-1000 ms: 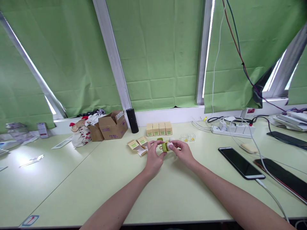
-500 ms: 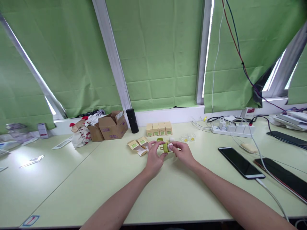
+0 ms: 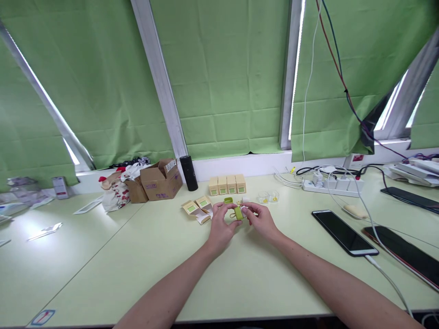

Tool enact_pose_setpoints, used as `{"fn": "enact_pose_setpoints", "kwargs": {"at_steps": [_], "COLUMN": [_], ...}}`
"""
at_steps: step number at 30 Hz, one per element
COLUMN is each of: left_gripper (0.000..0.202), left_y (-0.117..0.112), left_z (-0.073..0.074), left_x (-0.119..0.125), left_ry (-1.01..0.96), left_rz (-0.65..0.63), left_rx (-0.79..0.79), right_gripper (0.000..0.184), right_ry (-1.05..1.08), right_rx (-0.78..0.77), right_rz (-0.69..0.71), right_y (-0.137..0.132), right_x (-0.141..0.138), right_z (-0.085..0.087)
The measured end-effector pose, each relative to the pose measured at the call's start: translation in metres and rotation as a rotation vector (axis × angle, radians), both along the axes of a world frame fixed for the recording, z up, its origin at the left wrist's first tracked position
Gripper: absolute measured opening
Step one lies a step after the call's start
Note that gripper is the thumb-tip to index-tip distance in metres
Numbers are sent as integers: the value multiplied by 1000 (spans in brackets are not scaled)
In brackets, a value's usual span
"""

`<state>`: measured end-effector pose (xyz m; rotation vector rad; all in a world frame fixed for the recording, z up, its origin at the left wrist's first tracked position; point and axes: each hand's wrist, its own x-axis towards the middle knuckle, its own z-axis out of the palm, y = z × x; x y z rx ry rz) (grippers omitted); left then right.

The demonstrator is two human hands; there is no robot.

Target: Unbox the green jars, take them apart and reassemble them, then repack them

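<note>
Both my hands meet over the pale green table (image 3: 144, 256), pinching one small olive-green case (image 3: 238, 213) with a loop on it. My left hand (image 3: 222, 225) grips its left side, fingers curled. My right hand (image 3: 261, 218) holds its right end, fingers closed around it. A white piece that showed at that end is now hidden. A second green piece (image 3: 228, 200) lies just behind the hands. A row of several small cream boxes with green labels (image 3: 227, 184) stands further back, and two opened ones (image 3: 198, 206) lie to the left.
Brown cartons (image 3: 161, 179), a patterned bag (image 3: 116, 188) and a black cylinder (image 3: 189, 172) stand at the back left. Two clear cups (image 3: 268, 197), a power strip (image 3: 331, 184) with cables, and phones (image 3: 345, 232) lie to the right. Green curtains hang behind.
The hands have closed in on the green case, and the white piece seen at its right end is now covered. The hands sit slightly lower.
</note>
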<state>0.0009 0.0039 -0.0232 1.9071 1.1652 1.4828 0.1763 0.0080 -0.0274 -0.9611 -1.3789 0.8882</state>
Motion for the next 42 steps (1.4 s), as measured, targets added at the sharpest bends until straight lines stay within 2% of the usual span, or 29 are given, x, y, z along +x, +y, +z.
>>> {"fn": "enact_pose_setpoints", "kwargs": {"at_steps": [9,15,18,21,25,28,30,32,35,38,42], "left_gripper": [41,43,43,45,45,44,46,46,44,45,57], "left_y": [-2,-3,-3,-4,-7,-9,-9,-9,-6,-2,4], "left_z": [3,3,3,4,4,2,0,-2,-4,-4,-2], "left_x": [2,1,2,2,2,2,3,3,4,4,4], "left_ry": [52,120,158,203,284,357,383,368,244,17,-297], "left_rz": [2,-23,-23,31,127,97,52,24,-21,-128,-299], "left_rx": [38,13,19,86,251,360,376,342,204,13,-174], "right_gripper": [48,60,59,57,59,57,55,53,52,49,35], "right_ry": [6,44,66,87,162,203,217,215,168,63,-142], "right_rx": [-11,-54,-58,-49,-68,-89,-91,-91,-72,7,176], "right_rz": [15,79,112,105,82,102,118,133,147,87,-50], "right_y": [2,2,2,2,0,-2,-3,-4,-5,-5,-7], "right_x": [-1,0,0,-2,-5,-9,-11,-12,-10,-5,-1], "right_z": [-6,-5,-4,-3,1,1,-1,-3,-4,-3,1]}}
